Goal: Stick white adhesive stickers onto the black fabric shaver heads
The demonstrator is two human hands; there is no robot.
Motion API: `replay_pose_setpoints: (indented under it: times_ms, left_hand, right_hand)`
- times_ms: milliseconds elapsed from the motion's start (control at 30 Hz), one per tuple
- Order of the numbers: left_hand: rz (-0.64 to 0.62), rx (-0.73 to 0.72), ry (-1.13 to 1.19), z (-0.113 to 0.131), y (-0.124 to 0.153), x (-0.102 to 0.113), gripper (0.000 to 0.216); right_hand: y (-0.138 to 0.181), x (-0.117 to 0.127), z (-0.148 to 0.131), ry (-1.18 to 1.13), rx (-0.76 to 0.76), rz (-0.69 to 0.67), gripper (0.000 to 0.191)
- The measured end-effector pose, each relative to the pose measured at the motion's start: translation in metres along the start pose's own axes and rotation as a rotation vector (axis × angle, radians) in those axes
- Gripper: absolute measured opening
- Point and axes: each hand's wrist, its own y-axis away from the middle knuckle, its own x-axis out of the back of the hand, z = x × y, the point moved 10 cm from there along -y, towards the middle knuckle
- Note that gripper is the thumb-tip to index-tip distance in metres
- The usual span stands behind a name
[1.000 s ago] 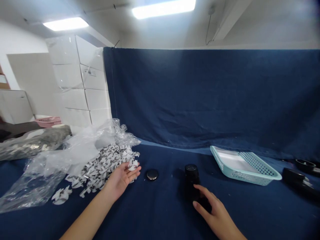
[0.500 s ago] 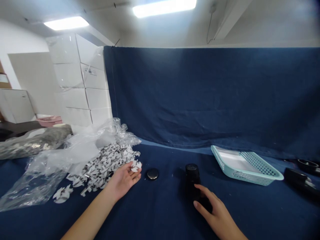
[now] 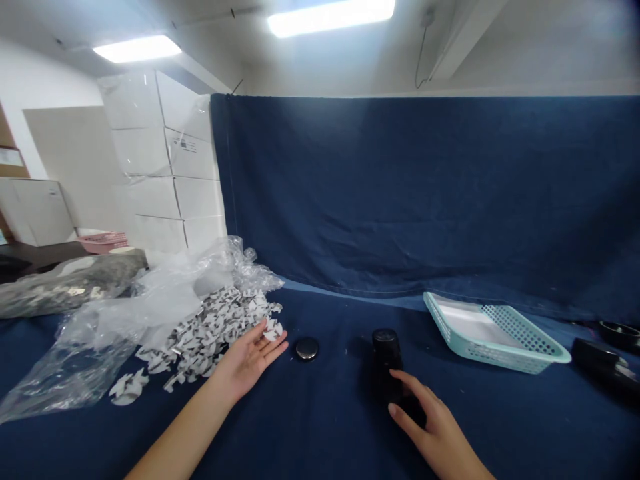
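Observation:
My left hand (image 3: 250, 357) is turned palm up at the right edge of a heap of small white-and-grey pieces (image 3: 220, 330). Between its thumb and fingers is a white piece with a rounded, notched outline (image 3: 273, 329). To the right of that hand lies a small round black disc with a shiny rim (image 3: 307, 349). My right hand (image 3: 425, 417) curls loosely around the lower part of a black cylinder-shaped device (image 3: 386, 353). Its thumb and forefinger touch the device's side, and dark parts beneath the palm are hard to make out.
A mint-green perforated basket (image 3: 520, 359) with white sheet material inside stands at the right. Black items (image 3: 603, 360) lie beyond it. Clear plastic bagging (image 3: 95, 357) spreads behind and left of the heap. White boxes (image 3: 195, 170) are stacked at back left beside a blue cloth screen (image 3: 400, 193).
My left hand has shifted very slightly right, its fingers a little further apart around the white piece. My right hand stays at the black device. The whole view has drifted slightly.

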Motion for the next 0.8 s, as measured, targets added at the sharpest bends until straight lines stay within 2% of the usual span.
replay_pose_setpoints:
  times_ms: [167,467,667,800]
  left_hand:
    - [-0.045,-0.003,0.006,0.001,0.003,-0.005,0.002]
    - [-0.057,-0.04,-0.018,0.003,0.005,-0.005,0.018]
    - [-0.043,-0.1,-0.076,0.008,0.007,-0.006,0.022]
    - [-0.074,-0.17,-0.181,0.014,0.012,-0.013,0.02]
  right_hand:
    - [0.0,-0.003,0.0,-0.005,-0.013,-0.028,0.05]
    - [0.001,-0.002,0.0,-0.004,0.001,-0.024,0.05]
    - [0.001,0.001,-0.001,0.007,-0.007,0.006,0.049]
    - [0.001,0.0,0.0,0.005,0.007,0.003,0.049]
